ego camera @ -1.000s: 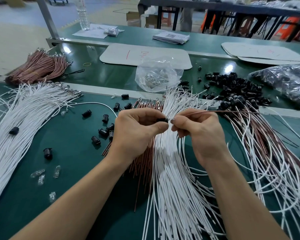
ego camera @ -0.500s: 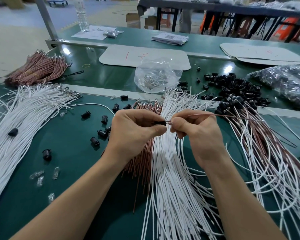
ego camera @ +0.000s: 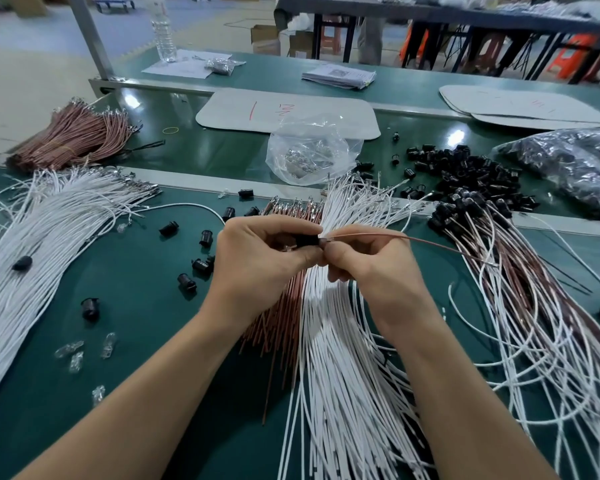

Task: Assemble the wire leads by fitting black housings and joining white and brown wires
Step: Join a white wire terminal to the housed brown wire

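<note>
Left hand (ego camera: 257, 261) pinches a black housing (ego camera: 307, 240); right hand (ego camera: 368, 268), pinching a brown wire (ego camera: 413, 239), has closed in, the wire's tip apparently now seating in the housing.

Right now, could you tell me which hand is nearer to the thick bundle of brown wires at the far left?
Left. The left hand is down-right of the thick brown wire bundle; the right hand lies farther right.
</note>
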Motion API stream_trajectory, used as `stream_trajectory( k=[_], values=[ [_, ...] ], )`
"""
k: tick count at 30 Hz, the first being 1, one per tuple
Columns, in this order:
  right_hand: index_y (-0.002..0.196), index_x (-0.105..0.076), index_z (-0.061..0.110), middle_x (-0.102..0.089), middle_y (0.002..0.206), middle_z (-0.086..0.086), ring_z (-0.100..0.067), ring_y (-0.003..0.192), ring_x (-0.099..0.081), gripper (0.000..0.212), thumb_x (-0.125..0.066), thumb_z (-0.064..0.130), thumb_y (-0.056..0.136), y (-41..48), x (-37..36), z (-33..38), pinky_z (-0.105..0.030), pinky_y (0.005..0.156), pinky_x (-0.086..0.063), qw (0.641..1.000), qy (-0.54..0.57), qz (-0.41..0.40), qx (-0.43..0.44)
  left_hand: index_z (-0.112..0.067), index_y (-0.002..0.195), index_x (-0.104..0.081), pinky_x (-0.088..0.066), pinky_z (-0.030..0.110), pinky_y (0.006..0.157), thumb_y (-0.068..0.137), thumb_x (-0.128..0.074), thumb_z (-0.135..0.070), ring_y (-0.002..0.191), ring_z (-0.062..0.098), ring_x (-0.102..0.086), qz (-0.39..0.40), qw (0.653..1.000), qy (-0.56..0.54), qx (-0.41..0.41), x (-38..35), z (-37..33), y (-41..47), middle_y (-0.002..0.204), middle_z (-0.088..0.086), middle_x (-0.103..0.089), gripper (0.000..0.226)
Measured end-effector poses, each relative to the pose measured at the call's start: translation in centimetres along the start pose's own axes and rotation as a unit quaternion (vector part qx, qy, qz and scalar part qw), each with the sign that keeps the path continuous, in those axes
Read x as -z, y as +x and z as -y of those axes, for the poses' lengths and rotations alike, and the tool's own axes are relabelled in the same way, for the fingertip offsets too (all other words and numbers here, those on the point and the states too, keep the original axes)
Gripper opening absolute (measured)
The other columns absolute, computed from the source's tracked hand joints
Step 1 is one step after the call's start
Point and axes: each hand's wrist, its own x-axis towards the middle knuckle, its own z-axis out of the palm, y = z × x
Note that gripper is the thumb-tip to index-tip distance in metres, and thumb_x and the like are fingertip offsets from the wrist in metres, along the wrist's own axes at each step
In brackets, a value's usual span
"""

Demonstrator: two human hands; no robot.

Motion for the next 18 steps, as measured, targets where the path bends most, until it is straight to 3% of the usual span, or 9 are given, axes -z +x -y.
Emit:
stream_trajectory(
  k=[4, 7, 10, 13, 18],
  values=[
    [0.088, -0.078, 0.01, -0.072, 0.068, -0.006, -0.014, 0.059, -0.063, 0.01, -0.078, 0.001, 0.084, -0.09, -0.06, 0.11, -0.021, 0.056, -0.048, 0.998, 0.009, 0.002, -0.055, -0.025, 0.095, -0.084, -0.061, 0.022, 0.075, 0.07, -0.093, -0.005, 0.084, 0.009, -0.076, -0.007, 0.996, 0.081, -0.039, 0.06, 0.02, -0.11, 0.089, -0.013, -0.079, 0.033],
    [0.082, -0.076, 0.004, -0.069, 0.062, -0.006, -0.013, 0.051, -0.057, 0.006, -0.079, -0.002, 0.083, 0.04, -0.33, 0.07, -0.02, 0.048, -0.044, 0.997, 0.025, -0.057, -0.051, -0.022, 0.105, -0.082, -0.061, 0.024, 0.083, 0.075, -0.087, 0.001, 0.092, 0.011, -0.078, 0.036, 0.998, 0.038, -0.02, -0.23, 0.03, -0.18, 0.098, -0.009, -0.081, 0.039],
    [0.073, -0.078, 0.01, -0.07, 0.064, -0.008, -0.013, 0.049, -0.056, 0.016, -0.079, -0.003, 0.082, 0.14, -0.04, 0.31, -0.019, 0.048, -0.044, 0.995, 0.039, -0.074, -0.06, -0.029, 0.1, -0.083, -0.06, 0.023, 0.082, 0.078, -0.078, -0.005, 0.092, 0.016, -0.078, 0.008, 0.999, -0.034, 0.028, -0.36, -0.02, 0.05, 0.095, -0.004, -0.081, 0.033],
    [0.066, -0.08, 0.019, -0.07, 0.063, -0.007, -0.013, 0.048, -0.055, 0.026, -0.08, -0.002, 0.081, 0.12, -0.01, 0.43, -0.019, 0.047, -0.043, 0.993, 0.041, -0.079, -0.072, -0.03, 0.091, -0.084, -0.06, 0.023, 0.079, 0.08, -0.079, -0.001, 0.084, 0.018, -0.079, -0.03, 0.999, -0.03, 0.023, -0.25, 0.21, 0.26, 0.086, -0.002, -0.081, 0.031],
    [0.069, -0.077, 0.011, -0.068, 0.063, -0.009, -0.013, 0.048, -0.052, 0.017, -0.079, 0.0, 0.082, 0.28, 0.03, 0.32, -0.02, 0.047, -0.041, 0.989, 0.058, -0.104, -0.083, -0.03, 0.092, -0.083, -0.06, 0.02, 0.074, 0.079, -0.082, -0.007, 0.08, 0.012, -0.078, -0.017, 1.0, 0.016, -0.001, -0.38, 0.12, -0.12, 0.084, -0.008, -0.08, 0.026]
  ],
)
